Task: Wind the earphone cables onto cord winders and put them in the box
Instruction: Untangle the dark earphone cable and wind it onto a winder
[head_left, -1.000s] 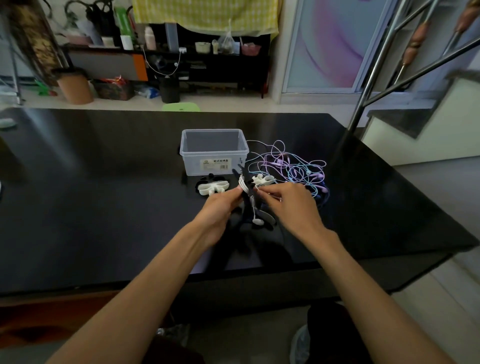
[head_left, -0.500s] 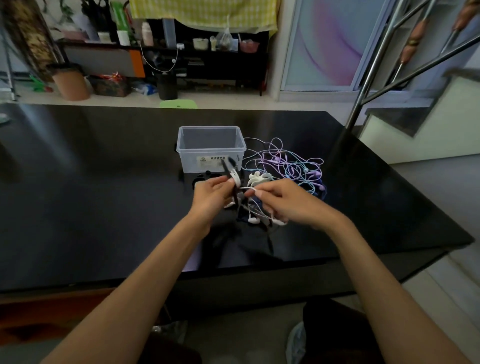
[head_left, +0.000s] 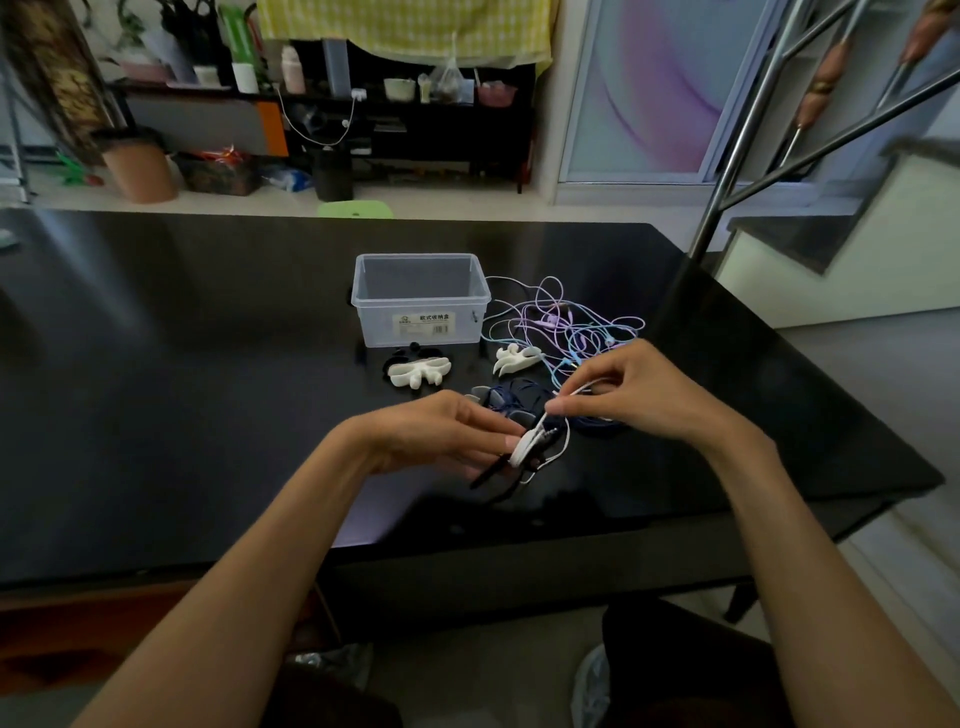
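A glossy black tabletop (head_left: 156, 389) fills the view. Beyond its far edge stand a brown bin (head_left: 139, 171) at the left, a dark shelf (head_left: 405, 130) of bottles and bowls under a yellow cloth (head_left: 405, 23), and a steel railing (head_left: 779, 130) at the right.

Near the middle of the tabletop stands a clear box (head_left: 421, 299), open-topped. Just in front of it lies a white winder (head_left: 418, 371) over a black one, and to its right a second white winder (head_left: 514, 358) lies at the edge of a tangle of pink, blue and white cables (head_left: 566, 322). A dark blue cable (head_left: 519, 397) lies nearer the front edge.

The left hand (head_left: 441, 434) pinches a black winder (head_left: 501, 467) with a white cable (head_left: 524, 447) wrapped round it, held just above the tabletop. The right hand (head_left: 639, 392), just beside it, pinches the free run of that white cable between thumb and fingers, other fingers curled.
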